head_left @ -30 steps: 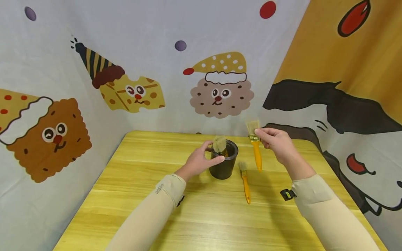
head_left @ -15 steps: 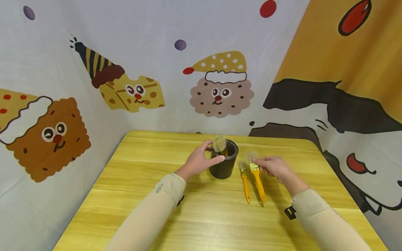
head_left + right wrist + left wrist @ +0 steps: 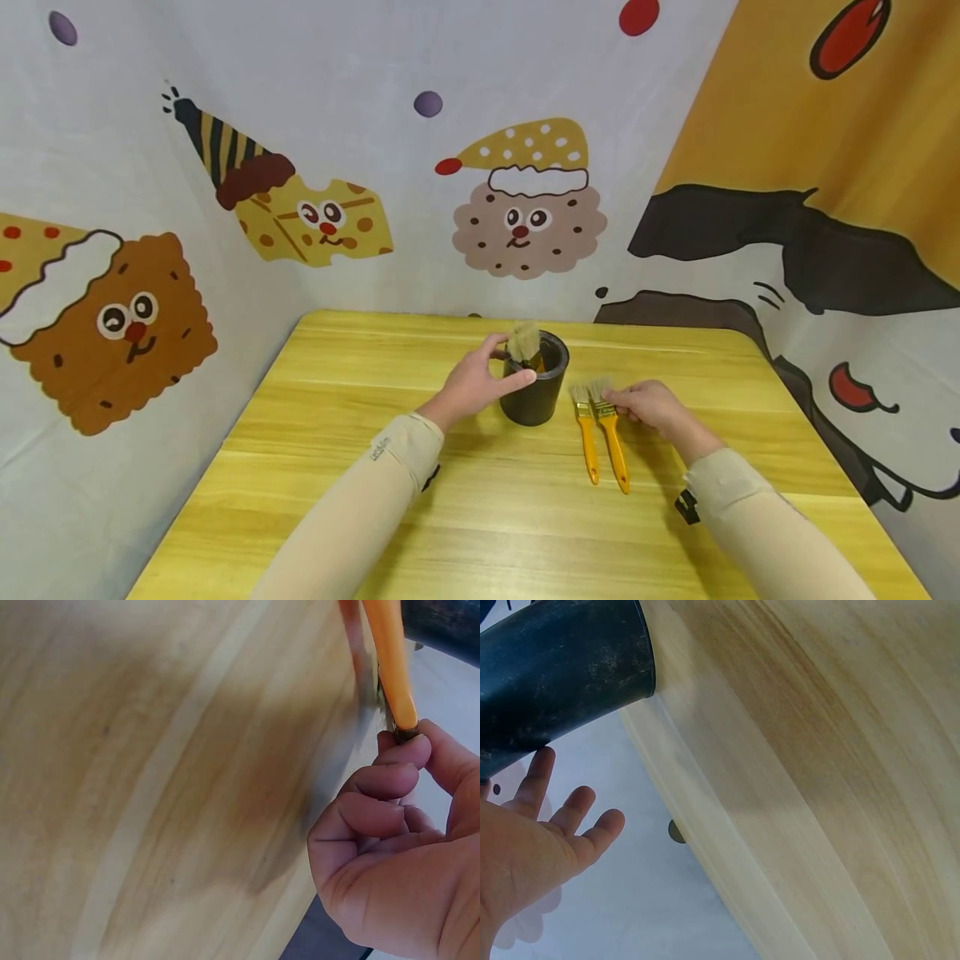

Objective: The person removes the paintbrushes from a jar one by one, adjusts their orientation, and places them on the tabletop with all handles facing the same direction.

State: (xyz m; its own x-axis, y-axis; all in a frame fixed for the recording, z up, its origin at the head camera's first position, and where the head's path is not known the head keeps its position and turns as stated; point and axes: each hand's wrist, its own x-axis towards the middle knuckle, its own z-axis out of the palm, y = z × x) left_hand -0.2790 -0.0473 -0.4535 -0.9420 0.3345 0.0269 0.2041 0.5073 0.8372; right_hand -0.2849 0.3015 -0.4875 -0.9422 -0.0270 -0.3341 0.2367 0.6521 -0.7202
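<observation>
A black cup (image 3: 531,400) stands on the table, a paintbrush (image 3: 524,343) sticking out of it bristles up. My left hand (image 3: 472,385) grips the cup near its rim, thumb in front and a finger behind. In the left wrist view, fingertips of the left hand (image 3: 547,840) reach up to the side of the cup (image 3: 566,675). To the right of it, my right hand (image 3: 651,408) pinches a yellow-handled paintbrush (image 3: 613,442) by its metal band, close over the table. A narrower yellow-handled paintbrush (image 3: 587,437) lies just left of it, handle toward me.
The wooden table (image 3: 360,500) has its back edge close to a cloth backdrop (image 3: 420,250) printed with cartoon faces. Backdrop cloth also runs along the left and right sides.
My right hand has brought the wider paintbrush down from above the table to beside the narrower one. The left hand has stayed at the cup.
</observation>
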